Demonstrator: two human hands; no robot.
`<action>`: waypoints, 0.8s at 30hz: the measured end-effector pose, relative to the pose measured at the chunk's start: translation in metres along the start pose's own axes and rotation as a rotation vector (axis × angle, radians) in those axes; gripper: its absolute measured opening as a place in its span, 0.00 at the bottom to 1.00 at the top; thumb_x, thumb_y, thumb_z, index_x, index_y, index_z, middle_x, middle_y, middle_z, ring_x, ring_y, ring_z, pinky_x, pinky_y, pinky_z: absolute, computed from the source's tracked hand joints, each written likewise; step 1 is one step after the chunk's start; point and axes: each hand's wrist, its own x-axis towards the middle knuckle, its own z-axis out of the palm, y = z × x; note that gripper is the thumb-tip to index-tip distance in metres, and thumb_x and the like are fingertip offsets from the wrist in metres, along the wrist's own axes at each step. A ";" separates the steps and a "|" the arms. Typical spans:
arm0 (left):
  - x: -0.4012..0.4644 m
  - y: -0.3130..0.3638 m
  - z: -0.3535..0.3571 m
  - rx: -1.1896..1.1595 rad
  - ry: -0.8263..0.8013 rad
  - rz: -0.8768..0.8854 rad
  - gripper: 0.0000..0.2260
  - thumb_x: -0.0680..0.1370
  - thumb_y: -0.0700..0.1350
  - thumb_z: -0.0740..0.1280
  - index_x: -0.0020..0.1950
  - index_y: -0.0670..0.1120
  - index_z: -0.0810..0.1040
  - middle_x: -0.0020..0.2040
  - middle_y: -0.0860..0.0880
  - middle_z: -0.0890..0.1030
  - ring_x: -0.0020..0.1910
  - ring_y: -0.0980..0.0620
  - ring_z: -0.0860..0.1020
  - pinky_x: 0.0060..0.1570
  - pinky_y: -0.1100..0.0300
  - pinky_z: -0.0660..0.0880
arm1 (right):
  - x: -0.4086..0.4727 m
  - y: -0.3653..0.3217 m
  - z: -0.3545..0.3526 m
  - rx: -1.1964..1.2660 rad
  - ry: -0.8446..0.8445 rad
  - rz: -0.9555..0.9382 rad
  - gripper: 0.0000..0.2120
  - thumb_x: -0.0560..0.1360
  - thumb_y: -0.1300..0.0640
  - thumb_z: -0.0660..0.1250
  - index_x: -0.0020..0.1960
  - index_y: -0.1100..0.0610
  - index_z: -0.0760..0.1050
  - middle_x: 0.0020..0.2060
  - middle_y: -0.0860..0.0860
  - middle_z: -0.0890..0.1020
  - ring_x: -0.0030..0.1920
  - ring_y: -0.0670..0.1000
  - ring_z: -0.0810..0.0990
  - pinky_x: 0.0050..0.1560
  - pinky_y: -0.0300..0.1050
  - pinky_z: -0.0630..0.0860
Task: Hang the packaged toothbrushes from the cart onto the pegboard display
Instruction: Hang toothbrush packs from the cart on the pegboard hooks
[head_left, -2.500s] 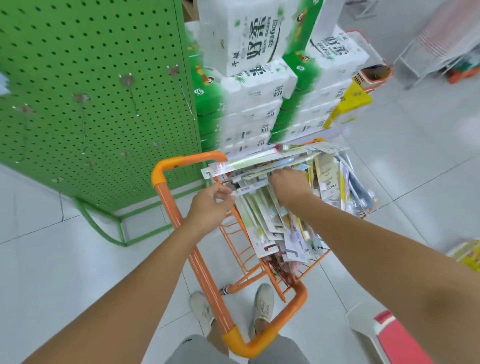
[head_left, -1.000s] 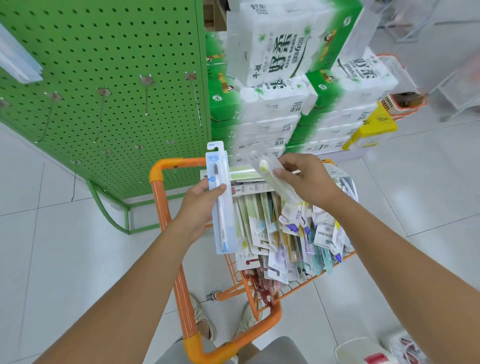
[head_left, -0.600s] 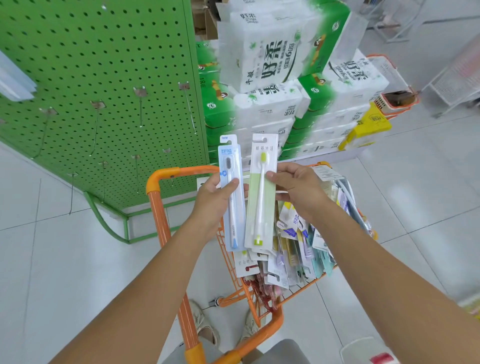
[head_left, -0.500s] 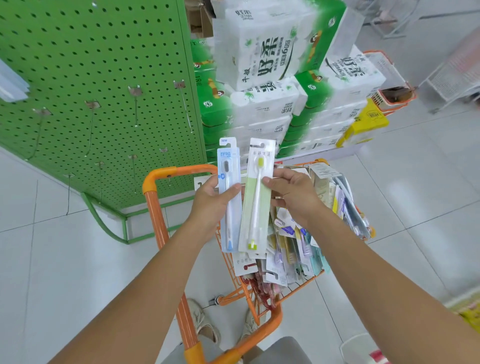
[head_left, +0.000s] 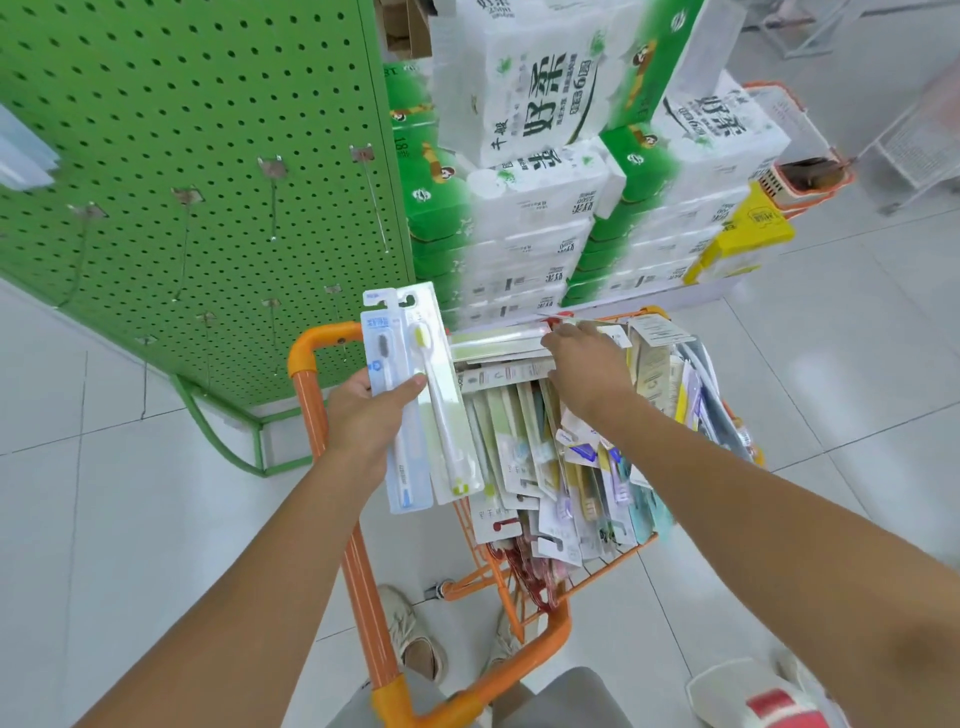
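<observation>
My left hand (head_left: 371, 415) grips two packaged toothbrushes upright, side by side: a blue pack (head_left: 383, 338) and a pale green pack (head_left: 449, 441). It holds them over the left rim of the orange cart (head_left: 306, 358). The cart is full of several more toothbrush packs (head_left: 524, 457). My right hand (head_left: 589, 366) reaches palm down into the cart's far end, its fingertips resting on a long pale green pack (head_left: 498, 340) that lies crosswise. To the upper left, the green pegboard (head_left: 156, 130) carries several bare metal hooks (head_left: 272, 171).
Stacked white and green tissue packs (head_left: 545, 197) stand just beyond the cart, right of the pegboard. An orange basket (head_left: 800, 179) and a yellow pack (head_left: 748, 228) sit further right. My shoes (head_left: 415, 639) are under the cart handle. A white and red object (head_left: 769, 701) lies at bottom right.
My right hand passed the green pack to my left hand, which now holds both packs. The right hand then dropped back into the cart's far end.
</observation>
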 end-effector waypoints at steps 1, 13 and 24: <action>0.001 0.000 -0.003 -0.004 0.011 0.002 0.11 0.73 0.40 0.77 0.54 0.48 0.84 0.46 0.53 0.87 0.45 0.51 0.86 0.45 0.54 0.82 | 0.004 -0.002 0.000 -0.034 -0.004 -0.033 0.16 0.76 0.62 0.68 0.63 0.55 0.75 0.61 0.53 0.78 0.64 0.57 0.72 0.57 0.51 0.73; 0.004 0.001 -0.007 0.013 -0.095 -0.006 0.12 0.72 0.40 0.78 0.55 0.47 0.84 0.47 0.51 0.87 0.44 0.51 0.86 0.43 0.57 0.82 | 0.067 0.041 -0.023 0.252 -0.203 0.131 0.34 0.78 0.46 0.67 0.80 0.53 0.60 0.78 0.55 0.63 0.78 0.58 0.59 0.75 0.55 0.63; 0.003 -0.009 0.003 0.030 -0.171 -0.013 0.12 0.73 0.40 0.77 0.55 0.47 0.84 0.49 0.50 0.87 0.48 0.48 0.86 0.49 0.51 0.82 | 0.056 0.028 -0.011 0.042 -0.170 0.113 0.13 0.79 0.64 0.61 0.57 0.53 0.79 0.50 0.56 0.81 0.48 0.61 0.80 0.43 0.48 0.72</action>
